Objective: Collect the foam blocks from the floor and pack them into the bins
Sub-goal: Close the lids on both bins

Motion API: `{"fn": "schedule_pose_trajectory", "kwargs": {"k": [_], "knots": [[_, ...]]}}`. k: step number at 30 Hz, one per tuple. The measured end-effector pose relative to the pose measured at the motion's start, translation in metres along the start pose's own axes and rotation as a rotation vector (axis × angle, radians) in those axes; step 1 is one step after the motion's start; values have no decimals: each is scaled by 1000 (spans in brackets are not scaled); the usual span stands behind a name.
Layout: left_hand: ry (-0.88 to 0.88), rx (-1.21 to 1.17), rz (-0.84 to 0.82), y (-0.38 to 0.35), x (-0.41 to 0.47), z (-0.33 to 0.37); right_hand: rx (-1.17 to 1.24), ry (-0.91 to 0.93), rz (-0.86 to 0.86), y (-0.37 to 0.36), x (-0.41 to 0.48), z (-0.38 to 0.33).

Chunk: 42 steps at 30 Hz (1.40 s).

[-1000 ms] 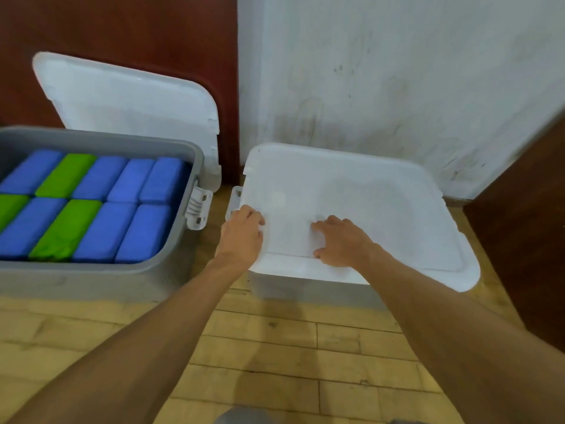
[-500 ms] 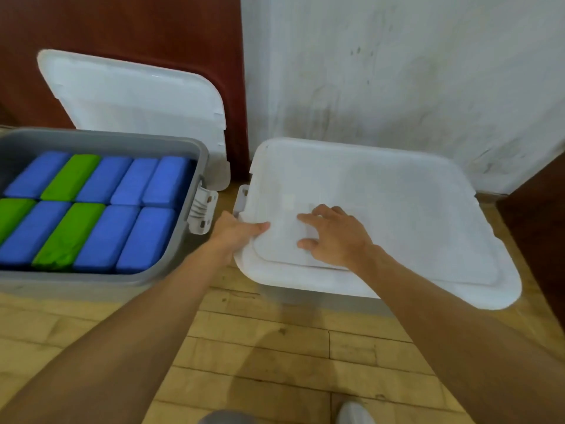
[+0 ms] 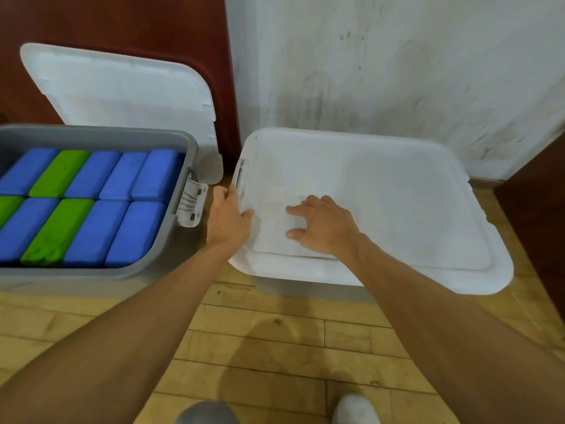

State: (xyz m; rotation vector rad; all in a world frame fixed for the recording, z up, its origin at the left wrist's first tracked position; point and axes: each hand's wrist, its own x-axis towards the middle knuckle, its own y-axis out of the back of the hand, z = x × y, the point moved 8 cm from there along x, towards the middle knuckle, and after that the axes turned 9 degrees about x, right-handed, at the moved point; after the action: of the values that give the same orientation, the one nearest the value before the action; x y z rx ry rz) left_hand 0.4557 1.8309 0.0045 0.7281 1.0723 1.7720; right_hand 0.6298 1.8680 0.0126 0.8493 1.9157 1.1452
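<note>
The left hand (image 3: 227, 220) grips the left edge of a white lid (image 3: 382, 203), with the thumb lying on top and the fingers curled over the rim beside the lid's handle slot. The right hand (image 3: 324, 228) lies flat on the same lid near its front left part, fingers straight and spread, palm down. The lid covers a bin (image 3: 305, 289) of which only a strip of pale front wall shows below the lid's front edge; what it holds is hidden.

The foam blocks (image 3: 91, 209) are just to the left, packed in an open grey bin (image 3: 183, 142). They lie side by side in two rows, mostly blue with a few green ones between them, and fill the part of the bin that is in view. A white latch (image 3: 192, 203) hangs on the grey bin's right end, near the left hand.

A second white lid (image 3: 122, 96) leans upright behind the grey bin against a dark red panel (image 3: 122, 22). Behind the covered bin is a scuffed white wall (image 3: 397, 71). Both bins stand on a wooden floor (image 3: 275, 347), and the toe of a white shoe (image 3: 354, 408) shows at the bottom edge.
</note>
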Motion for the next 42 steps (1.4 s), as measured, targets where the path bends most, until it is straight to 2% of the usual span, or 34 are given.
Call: {"fn": "schedule_pose_trajectory", "kwargs": {"k": [5,9,11,14,17,22,25,28,31,33,37,39,42], "knots": [[-79,131,34,-2,-6,10,2,25,15,-5,-6,5],[-90,343,9,0,-11,17,-12,73,-13,-1,-9,6],[-186,382,2,1,-19,35,49,136,-47,3,-15,14],[-361,269,-21,-5,-30,80,188,219,-51,18,-32,42],[-473,151,-123,-23,-27,131,230,195,141,46,-51,92],[-670,167,-450,-84,-31,212,127,39,370,76,-66,193],[-794,224,-443,-110,-35,252,92,-72,503,84,-74,241],[-831,314,-449,-133,-34,266,89,-187,606,86,-82,271],[-825,358,-445,-144,-31,263,25,-311,568,82,-79,282],[-839,365,-423,-144,-30,262,52,-477,538,79,-81,292],[-850,377,-378,-140,-34,262,389,-791,454,65,-89,316],[-840,357,-389,-141,-37,260,473,-824,441,64,-89,316],[-822,325,-410,-142,-36,261,465,-829,431,67,-89,315]]}}
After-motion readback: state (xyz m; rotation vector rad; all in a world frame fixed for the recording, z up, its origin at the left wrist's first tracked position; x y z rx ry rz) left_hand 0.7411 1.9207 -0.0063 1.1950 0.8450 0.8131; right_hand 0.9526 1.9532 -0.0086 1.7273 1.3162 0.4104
